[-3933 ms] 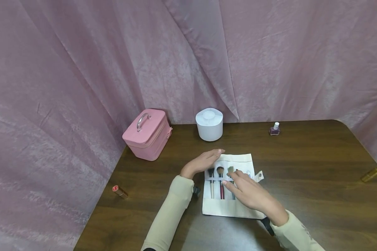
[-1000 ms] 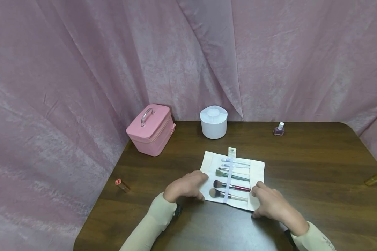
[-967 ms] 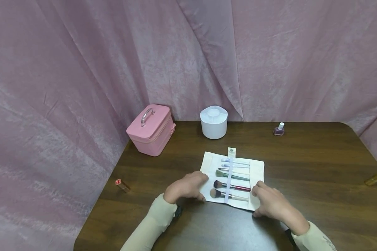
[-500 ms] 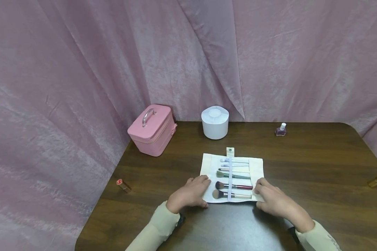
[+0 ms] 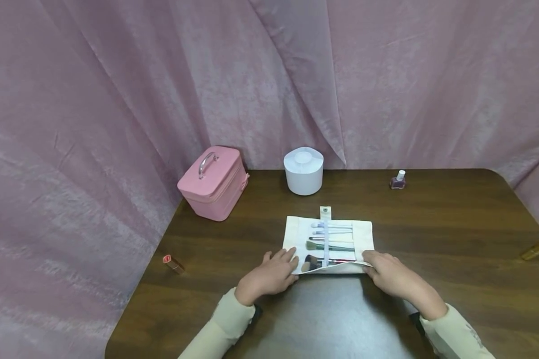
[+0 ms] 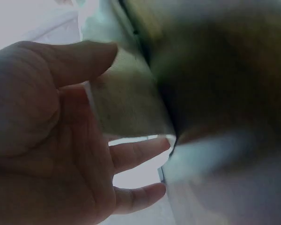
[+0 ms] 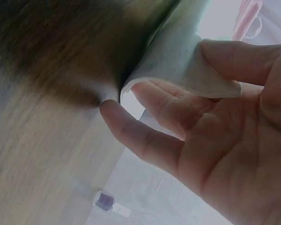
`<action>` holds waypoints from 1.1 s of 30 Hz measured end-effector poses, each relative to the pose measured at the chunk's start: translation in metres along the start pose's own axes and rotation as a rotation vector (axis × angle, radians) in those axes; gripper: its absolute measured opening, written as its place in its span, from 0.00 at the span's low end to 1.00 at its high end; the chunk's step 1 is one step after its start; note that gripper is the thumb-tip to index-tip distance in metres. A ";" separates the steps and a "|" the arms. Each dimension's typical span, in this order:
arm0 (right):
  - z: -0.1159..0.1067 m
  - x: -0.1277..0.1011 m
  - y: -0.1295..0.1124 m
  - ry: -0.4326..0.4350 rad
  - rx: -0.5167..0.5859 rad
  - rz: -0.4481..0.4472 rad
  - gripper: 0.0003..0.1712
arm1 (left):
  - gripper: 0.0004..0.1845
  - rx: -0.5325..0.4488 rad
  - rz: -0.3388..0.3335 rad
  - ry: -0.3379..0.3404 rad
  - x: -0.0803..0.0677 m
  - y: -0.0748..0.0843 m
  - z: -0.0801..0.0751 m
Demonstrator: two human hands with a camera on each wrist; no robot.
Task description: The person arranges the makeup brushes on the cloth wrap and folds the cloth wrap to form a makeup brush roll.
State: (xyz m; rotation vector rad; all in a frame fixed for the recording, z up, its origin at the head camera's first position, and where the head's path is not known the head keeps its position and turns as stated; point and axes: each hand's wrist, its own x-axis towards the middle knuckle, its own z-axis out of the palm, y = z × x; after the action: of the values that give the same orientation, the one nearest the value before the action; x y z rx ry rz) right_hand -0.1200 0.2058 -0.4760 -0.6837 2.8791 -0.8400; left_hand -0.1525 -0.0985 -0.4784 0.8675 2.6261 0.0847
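A white makeup brush roll (image 5: 363,238) lies unrolled on the table, its snap strap (image 5: 325,212) pointing away. Several makeup brushes are tucked under its clear band, including a green one (image 5: 337,247). The near edge is curled up, partly covering the two nearest brushes, one of them with a fluffy dark head (image 5: 311,260). My left hand (image 5: 269,275) grips the near left corner; in the left wrist view the thumb (image 6: 91,58) lies outside the cloth and the fingers inside. At the near right corner, my right hand (image 5: 395,275) pinches the raised edge between thumb (image 7: 239,58) and fingers.
On the wooden table (image 5: 453,224), a pink vanity case (image 5: 213,184) stands back left beside a white lidded container (image 5: 303,172). Purple nail polish (image 5: 398,181) is at the back right. A lipstick tube (image 5: 173,264) lies left, a gold tube (image 5: 537,250) far right. Pink curtains hang behind.
The brush roll has been turned about a quarter, its strap swinging from the right to the far side. In the last half second both hands have lifted its near edge over the closest brushes.
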 end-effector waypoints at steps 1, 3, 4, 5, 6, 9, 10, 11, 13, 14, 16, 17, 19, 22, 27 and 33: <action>-0.001 0.001 0.001 -0.013 0.010 0.014 0.11 | 0.26 -0.008 0.009 0.006 0.001 -0.002 -0.001; -0.003 0.003 0.003 -0.029 0.016 0.031 0.05 | 0.24 -0.040 0.025 0.009 0.002 -0.005 -0.003; -0.004 0.004 0.004 -0.035 0.021 0.040 0.03 | 0.23 -0.057 0.035 0.011 0.003 -0.006 -0.005; -0.005 0.005 0.005 -0.040 0.025 0.047 0.03 | 0.23 -0.078 0.042 0.009 0.004 -0.008 -0.008; -0.006 0.006 0.006 -0.045 0.033 0.058 0.05 | 0.22 -0.102 0.049 0.013 0.005 -0.009 -0.010; -0.008 0.010 0.009 -0.034 0.038 0.070 0.12 | 0.17 -0.173 0.072 0.036 0.011 -0.012 -0.017; -0.009 0.011 0.010 -0.029 0.043 0.079 0.14 | 0.16 -0.195 0.073 0.044 0.014 -0.014 -0.019; -0.010 0.013 0.011 -0.019 0.041 0.078 0.17 | 0.16 -0.220 0.069 0.054 0.016 -0.015 -0.022; -0.012 0.017 0.014 -0.008 0.040 0.091 0.18 | 0.17 -0.253 0.053 0.069 0.022 -0.017 -0.027; -0.013 0.019 0.015 -0.009 0.039 0.101 0.18 | 0.19 -0.270 0.039 0.069 0.025 -0.018 -0.030; -0.015 0.024 0.017 -0.002 0.041 0.115 0.17 | 0.20 -0.280 0.016 0.084 0.031 -0.021 -0.035; -0.016 0.026 0.018 0.000 0.039 0.119 0.17 | 0.20 -0.285 0.008 0.089 0.034 -0.022 -0.037; -0.017 0.031 0.019 -0.003 0.035 0.143 0.17 | 0.20 -0.290 -0.007 0.095 0.041 -0.026 -0.041; -0.018 0.038 0.019 0.002 0.026 0.161 0.18 | 0.21 -0.297 -0.029 0.107 0.052 -0.032 -0.043; -0.019 0.050 0.020 -0.037 0.028 0.231 0.17 | 0.22 -0.285 -0.069 0.125 0.068 -0.036 -0.041; -0.021 0.059 0.024 -0.068 -0.012 0.309 0.17 | 0.19 -0.294 -0.161 0.112 0.081 -0.033 -0.039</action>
State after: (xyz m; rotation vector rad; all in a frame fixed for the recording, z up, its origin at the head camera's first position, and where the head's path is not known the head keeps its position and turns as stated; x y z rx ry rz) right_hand -0.1867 0.2083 -0.4677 -0.2507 2.8258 -0.7409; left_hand -0.2453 -0.0757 -0.4740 0.5650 2.6822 0.4752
